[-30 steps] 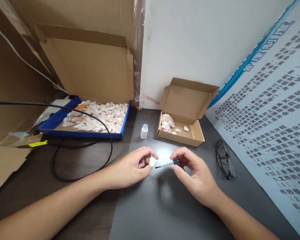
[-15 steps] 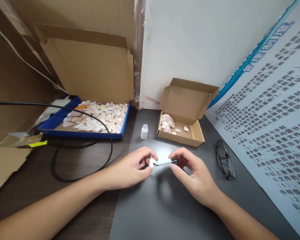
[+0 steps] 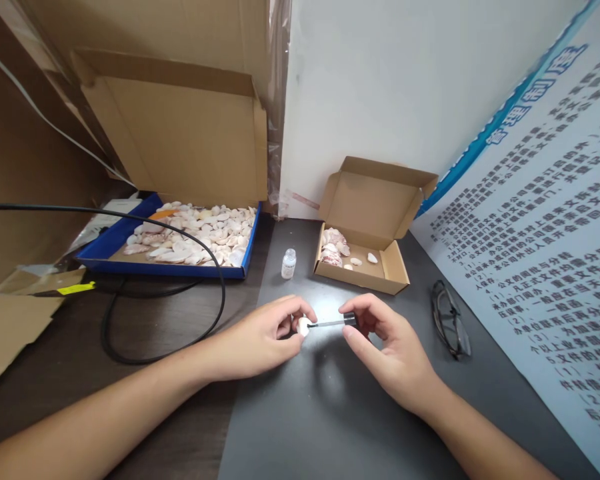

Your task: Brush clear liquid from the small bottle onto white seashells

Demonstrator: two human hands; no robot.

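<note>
Between the thumb and fingers of my left hand [image 3: 275,333] is a small white seashell [image 3: 303,326], partly covered by the fingertips. My right hand [image 3: 385,347] pinches the black cap of a small applicator brush [image 3: 349,320]. Its thin stem points left, and the dark tip touches or nearly touches the shell's face. Beyond my hands a small clear glass bottle [image 3: 289,265] with a white label stands upright and uncapped on the dark grey mat [image 3: 290,420].
A blue-sided box [image 3: 165,270] full of pale shells lies open at the back left, with a black cable [image 3: 223,280] looping before it. An open cardboard box [image 3: 365,285] holds several shells. Eyeglasses [image 3: 449,320] lie at right, beside a printed poster [image 3: 530,220].
The brush has shifted slightly: its tip sits a little higher on the shell and the stem lies more level. My right fingers rose a touch; my left hand stays nearly still.
</note>
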